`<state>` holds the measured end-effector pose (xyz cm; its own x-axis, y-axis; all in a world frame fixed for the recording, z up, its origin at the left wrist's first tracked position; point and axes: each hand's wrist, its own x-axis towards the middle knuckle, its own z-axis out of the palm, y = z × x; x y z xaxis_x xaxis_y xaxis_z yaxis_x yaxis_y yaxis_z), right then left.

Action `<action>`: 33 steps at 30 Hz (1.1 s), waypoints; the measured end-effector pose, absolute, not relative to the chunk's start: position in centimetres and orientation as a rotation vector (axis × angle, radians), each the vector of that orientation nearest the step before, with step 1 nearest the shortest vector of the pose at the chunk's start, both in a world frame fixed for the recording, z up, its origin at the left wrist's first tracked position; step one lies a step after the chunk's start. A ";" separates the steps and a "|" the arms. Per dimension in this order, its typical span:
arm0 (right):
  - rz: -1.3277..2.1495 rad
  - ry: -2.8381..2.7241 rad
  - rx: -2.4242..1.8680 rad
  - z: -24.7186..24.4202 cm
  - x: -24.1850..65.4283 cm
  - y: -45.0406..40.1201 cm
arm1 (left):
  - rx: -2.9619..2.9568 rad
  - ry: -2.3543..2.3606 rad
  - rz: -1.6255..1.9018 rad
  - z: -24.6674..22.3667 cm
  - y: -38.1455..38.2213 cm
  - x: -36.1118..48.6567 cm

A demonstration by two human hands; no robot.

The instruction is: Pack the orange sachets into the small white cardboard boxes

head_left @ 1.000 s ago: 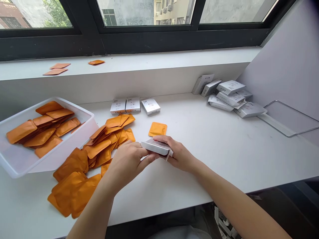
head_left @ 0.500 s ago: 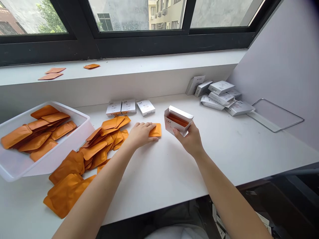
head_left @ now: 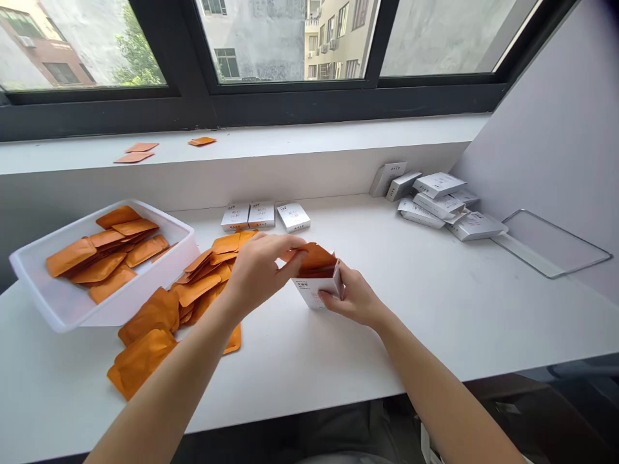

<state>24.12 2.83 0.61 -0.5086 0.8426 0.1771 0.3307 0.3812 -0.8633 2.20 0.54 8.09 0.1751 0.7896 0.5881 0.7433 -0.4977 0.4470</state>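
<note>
My right hand (head_left: 355, 294) grips a small white carton (head_left: 309, 291) with printing on its front, its open mouth facing up. In my left hand (head_left: 265, 264), pinched between thumb and fingers, is an orange sachet (head_left: 319, 256) that stands partly inside the carton's mouth. More orange shows inside the carton below it. Beneath and left of my left forearm lies a loose heap of orange sachets (head_left: 196, 290) on the white table. Part of that heap is hidden by the arm.
A white plastic bin (head_left: 186, 248) with orange sachets stands at the left. Closed cartons (head_left: 293, 217) line the table's back edge, and several more cartons (head_left: 440, 205) are piled at the back right. Beside them lies a wire frame (head_left: 551, 277). A few sachets (head_left: 202, 141) rest on the windowsill.
My left hand has lifted the sachet from the table and brought it into the carton's mouth. My right hand has moved the carton left and lower. The camera view has shifted.
</note>
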 end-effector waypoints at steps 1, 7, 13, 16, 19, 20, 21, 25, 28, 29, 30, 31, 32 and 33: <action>1.079 -2.029 -0.998 0.6 24.0 2.7 | 2.419 1.508 1.176 7.9 0.5 2.7; 1.062 -2.022 -0.969 0.6 23.9 2.6 | 2.630 1.419 0.887 7.8 0.0 2.8; 1.019 -2.069 -0.913 0.4 23.4 2.4 | 2.712 1.391 0.553 9.3 -0.1 2.5; 1.038 -2.065 -0.929 0.2 23.2 2.4 | 2.638 1.453 0.472 8.6 0.4 3.0; 1.030 -2.039 -0.952 -0.1 23.1 2.5 | 2.558 1.539 0.501 8.1 0.8 3.8; 1.006 -2.033 -0.961 -0.2 23.1 2.5 | 2.532 1.574 0.492 8.1 0.8 4.1; 0.975 -2.029 -0.971 -0.3 23.0 2.5 | 2.507 1.607 0.464 8.3 0.9 4.5; 0.911 -2.026 -0.999 -0.5 23.0 2.4 | 2.453 1.663 0.311 9.0 1.0 5.3; 0.934 -2.026 -0.990 -0.5 22.9 2.4 | 2.445 1.632 0.385 8.7 0.7 4.6; 0.941 -2.024 -0.981 -0.5 22.9 2.4 | 2.434 1.660 0.438 8.4 0.6 4.3; 0.945 -2.024 -0.966 -0.5 22.9 2.4 | 2.422 1.704 0.483 8.1 0.5 3.9; 0.942 -2.023 -0.951 -0.6 22.8 2.4 | 2.413 1.756 0.516 7.9 0.3 3.6; 0.937 -2.018 -0.939 -0.6 22.8 2.5 | 2.408 1.803 0.533 7.6 0.2 3.5; 0.931 -2.012 -0.931 -0.6 22.8 2.5 | 2.410 1.836 0.537 7.5 0.1 3.4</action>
<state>22.78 2.50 -0.63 -0.4799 0.8240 0.3012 0.3036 0.4781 -0.8242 3.38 0.07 7.50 0.2279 0.9450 0.2346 0.9226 -0.2866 0.2582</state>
